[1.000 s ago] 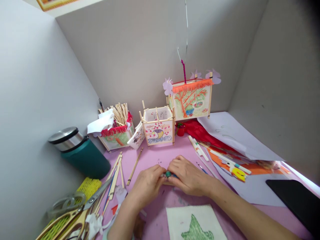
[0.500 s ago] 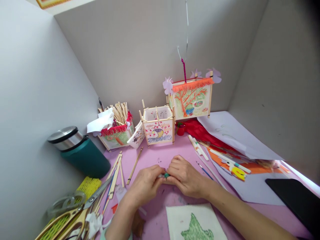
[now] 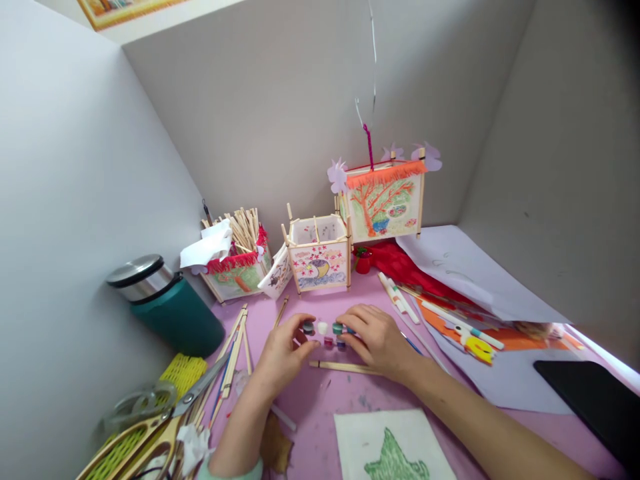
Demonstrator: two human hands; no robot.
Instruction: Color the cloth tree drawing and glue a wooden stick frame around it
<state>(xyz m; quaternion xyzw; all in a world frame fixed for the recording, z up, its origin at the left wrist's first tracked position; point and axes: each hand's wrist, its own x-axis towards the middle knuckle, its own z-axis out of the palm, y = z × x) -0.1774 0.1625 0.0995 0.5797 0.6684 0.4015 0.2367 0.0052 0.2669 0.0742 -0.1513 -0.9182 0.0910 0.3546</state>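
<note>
Between my hands, above the pink tabletop, are several small paint pots (image 3: 323, 328) with dark, white, green, red and blue colours. My left hand (image 3: 283, 353) curls its thumb and forefinger around the dark paint pot (image 3: 309, 327) at the left end. The fingers of my right hand (image 3: 377, 341) grip the pots at the right end, by the green one (image 3: 338, 329), and partly cover them. Under the pots, beside my right hand, lies a flat wooden stick (image 3: 343, 367). Nearer to me is a white sheet with a green leaf-like drawing (image 3: 395, 453).
At left stand a teal flask (image 3: 175, 317) and large scissors (image 3: 173, 423), with wooden sticks (image 3: 233, 353) beside them. Small decorated lanterns (image 3: 320, 263) line the back. White markers (image 3: 397, 297), papers (image 3: 480, 273) and a black flat object (image 3: 590, 400) lie at right.
My hands have moved apart, and the paint pots between them now show. The wooden stick below them has come into view. The camera view has shifted slightly.
</note>
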